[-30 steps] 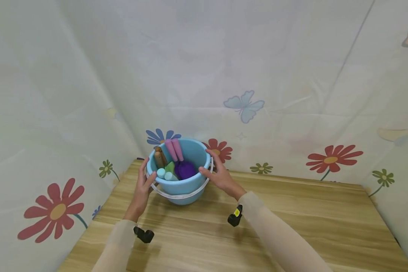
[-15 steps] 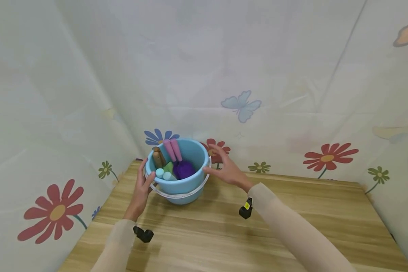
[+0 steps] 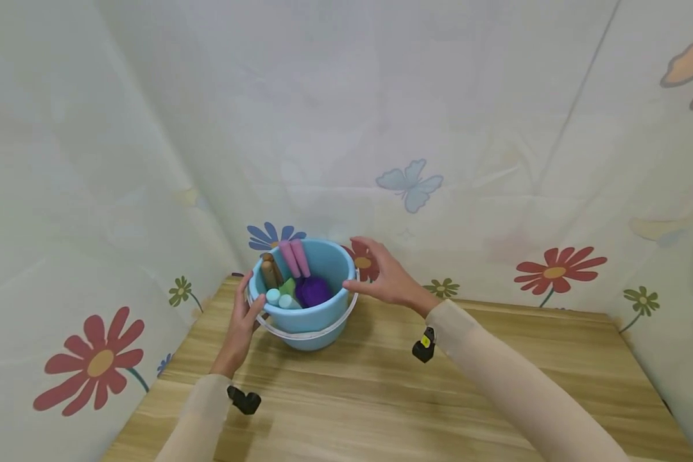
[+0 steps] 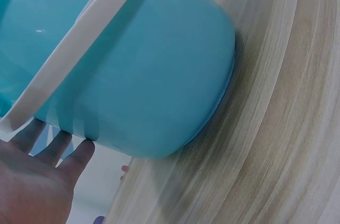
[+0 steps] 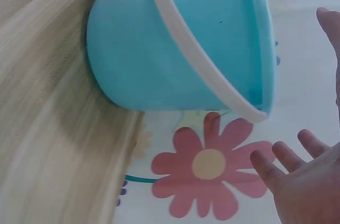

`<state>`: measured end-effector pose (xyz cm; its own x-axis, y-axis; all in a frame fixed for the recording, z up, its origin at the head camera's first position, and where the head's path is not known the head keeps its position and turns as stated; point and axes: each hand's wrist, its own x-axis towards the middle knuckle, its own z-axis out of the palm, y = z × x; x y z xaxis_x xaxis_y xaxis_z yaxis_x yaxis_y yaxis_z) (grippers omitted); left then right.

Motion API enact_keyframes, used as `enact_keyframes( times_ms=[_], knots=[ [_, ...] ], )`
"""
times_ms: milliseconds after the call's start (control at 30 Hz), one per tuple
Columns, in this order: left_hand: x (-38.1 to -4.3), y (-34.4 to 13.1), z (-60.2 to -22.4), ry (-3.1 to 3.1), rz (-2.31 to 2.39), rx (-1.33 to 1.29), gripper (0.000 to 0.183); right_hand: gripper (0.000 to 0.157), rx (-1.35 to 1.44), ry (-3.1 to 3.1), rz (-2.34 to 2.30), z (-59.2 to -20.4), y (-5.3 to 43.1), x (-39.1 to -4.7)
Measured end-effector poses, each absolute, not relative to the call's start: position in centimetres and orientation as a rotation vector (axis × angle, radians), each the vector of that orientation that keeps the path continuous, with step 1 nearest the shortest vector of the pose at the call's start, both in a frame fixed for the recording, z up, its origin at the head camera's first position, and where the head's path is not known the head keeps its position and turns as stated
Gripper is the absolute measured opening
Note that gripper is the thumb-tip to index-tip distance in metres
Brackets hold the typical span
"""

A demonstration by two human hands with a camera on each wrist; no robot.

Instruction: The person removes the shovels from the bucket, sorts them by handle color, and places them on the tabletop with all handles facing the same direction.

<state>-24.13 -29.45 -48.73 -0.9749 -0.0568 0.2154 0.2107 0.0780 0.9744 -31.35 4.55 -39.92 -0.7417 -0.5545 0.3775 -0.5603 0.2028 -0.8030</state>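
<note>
A light blue bucket (image 3: 307,321) with a white handle (image 3: 308,335) stands upright on the wooden table. Inside lie two pink rods (image 3: 295,258), a rounded purple thing (image 3: 314,292), brown rods (image 3: 269,271), a green piece (image 3: 289,286) and two pale blue round-ended pieces (image 3: 285,300); their kinds are unclear. My left hand (image 3: 242,327) rests against the bucket's left side, thumb near the rim; in the left wrist view its straight fingers (image 4: 74,160) touch the wall. On the right, my right hand (image 3: 387,279) has spread fingers, apart from the bucket in the right wrist view.
The wooden table (image 3: 468,372) extends to the right and front of the bucket. Behind and left of it hangs a pale cloth wall (image 3: 300,128) printed with flowers and butterflies. A small black device (image 3: 423,346) sits at each wrist.
My right hand has come off the bucket's right rim and moved slightly right, its fingers spreading. The left hand and the bucket have stayed in place.
</note>
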Motion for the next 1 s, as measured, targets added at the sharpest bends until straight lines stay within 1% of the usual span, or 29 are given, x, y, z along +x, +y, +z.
enact_keyframes(
  times_ms=[233,533,767,1000],
  knots=[
    [-24.0,-29.5,-48.8,-2.142,-2.018,-0.166,0.068,0.089,1.15,-2.429,1.622,-38.5,3.9,-30.9],
    [-24.2,-29.6,-48.8,-2.134,-2.009,-0.18,0.067,0.087,1.211,-2.461,1.427,-37.1,2.7,-30.9],
    [-24.3,-29.7,-48.9,-2.136,-1.999,-0.167,0.065,0.085,1.287,-2.49,1.364,-36.2,0.9,-30.9],
    [-24.1,-29.7,-48.8,-2.164,-1.98,-0.16,0.066,0.083,1.416,-2.507,1.371,-36.2,-1.4,-30.4]
  ],
)
